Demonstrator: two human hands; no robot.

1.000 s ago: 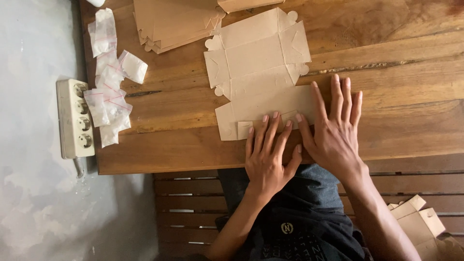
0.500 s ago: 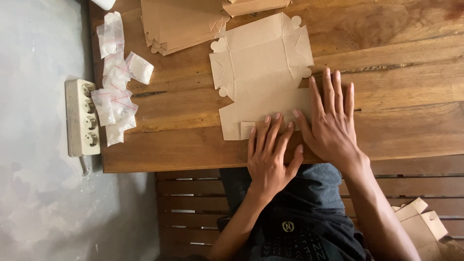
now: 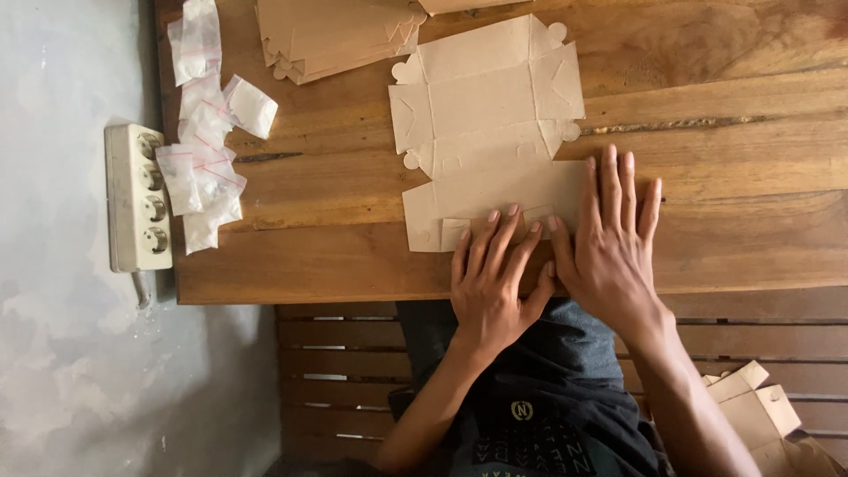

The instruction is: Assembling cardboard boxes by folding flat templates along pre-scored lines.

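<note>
Left hand (image 3: 490, 287) and right hand (image 3: 609, 252) flat, fingers spread, pressing unfolded cardboard box blank (image 3: 486, 132), gripping nothing

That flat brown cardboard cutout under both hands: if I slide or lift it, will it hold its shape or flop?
The cardboard cutout looks thin and scored, so it would probably bend at the creases when lifted by one edge. Lying flat on the smooth wooden table, it should slide easily. It is likely light; the left hand and right hand press it flat.
</note>
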